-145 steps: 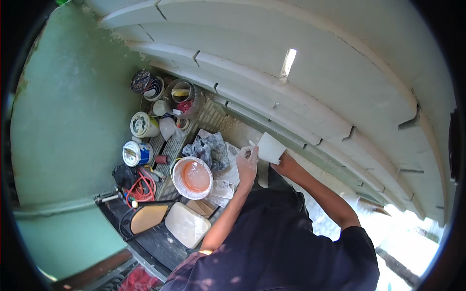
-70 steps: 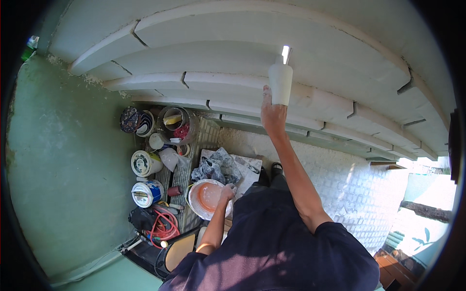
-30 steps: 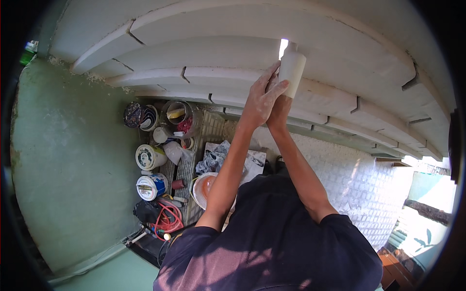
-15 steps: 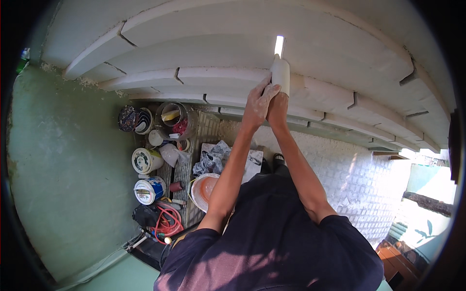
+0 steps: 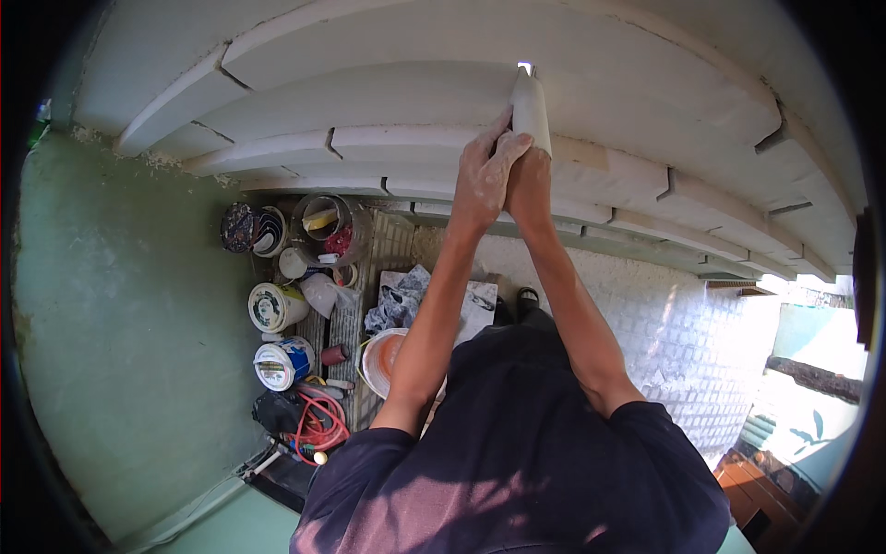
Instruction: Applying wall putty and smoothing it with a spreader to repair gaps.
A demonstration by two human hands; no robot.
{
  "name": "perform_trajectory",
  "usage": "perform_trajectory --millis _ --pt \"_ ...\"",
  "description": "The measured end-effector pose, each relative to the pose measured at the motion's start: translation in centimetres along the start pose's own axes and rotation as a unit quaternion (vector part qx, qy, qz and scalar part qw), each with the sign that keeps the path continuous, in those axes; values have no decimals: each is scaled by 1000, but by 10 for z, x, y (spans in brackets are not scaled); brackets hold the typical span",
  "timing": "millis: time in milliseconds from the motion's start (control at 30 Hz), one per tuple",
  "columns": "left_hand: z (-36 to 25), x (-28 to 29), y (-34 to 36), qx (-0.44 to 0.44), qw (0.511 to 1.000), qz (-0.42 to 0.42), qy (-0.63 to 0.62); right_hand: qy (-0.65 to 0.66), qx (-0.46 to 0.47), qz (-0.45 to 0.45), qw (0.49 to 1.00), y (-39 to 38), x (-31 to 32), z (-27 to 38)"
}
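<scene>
At arm's length, both hands are raised together to a pale, ledged wall surface. My right hand is closed around the near end of a long pale trowel, which I see nearly edge-on. Its far tip shows a small bright glint and lies against the surface. My left hand, whitened with dust or paste, is closed against the trowel's side, its thumb over my right hand and a finger along the tool. The handle is hidden by my hands.
Buckets stand along the green wall at left, with a coiled red hose nearer me. A pail with orange inside and crumpled plastic sheeting are below my left arm. Slotted ledges run across the pale surface.
Both hands and the trowel have moved slightly farther up the surface and a little left. The bright reflection on the trowel has shrunk to a small spot at its tip.
</scene>
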State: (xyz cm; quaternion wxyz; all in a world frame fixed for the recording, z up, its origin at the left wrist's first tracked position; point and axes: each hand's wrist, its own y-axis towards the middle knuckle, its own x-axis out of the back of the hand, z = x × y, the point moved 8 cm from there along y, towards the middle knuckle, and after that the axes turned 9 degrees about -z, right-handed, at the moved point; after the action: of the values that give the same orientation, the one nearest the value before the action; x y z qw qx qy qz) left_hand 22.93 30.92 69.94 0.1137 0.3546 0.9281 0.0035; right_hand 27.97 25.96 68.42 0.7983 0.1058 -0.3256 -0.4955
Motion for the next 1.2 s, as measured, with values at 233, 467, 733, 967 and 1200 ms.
perform_trajectory --millis 233,467,733,967,1200 --pt "29 6 -3 11 1000 -25 -12 -13 17 21 1000 -10 -8 -13" --pt "52 23 -2 4 999 -32 -20 24 -4 1 1000 -21 -20 -24" --pt "11 17 -13 -19 999 -23 -36 91 12 -24 995 -21 -15 -2" --pt "80 42 -39 130 959 -145 -206 269 -288 74 916 -54 -17 -31" --pt "102 33 -57 209 919 -103 -317 368 -269 90 885 -87 -1 -27"
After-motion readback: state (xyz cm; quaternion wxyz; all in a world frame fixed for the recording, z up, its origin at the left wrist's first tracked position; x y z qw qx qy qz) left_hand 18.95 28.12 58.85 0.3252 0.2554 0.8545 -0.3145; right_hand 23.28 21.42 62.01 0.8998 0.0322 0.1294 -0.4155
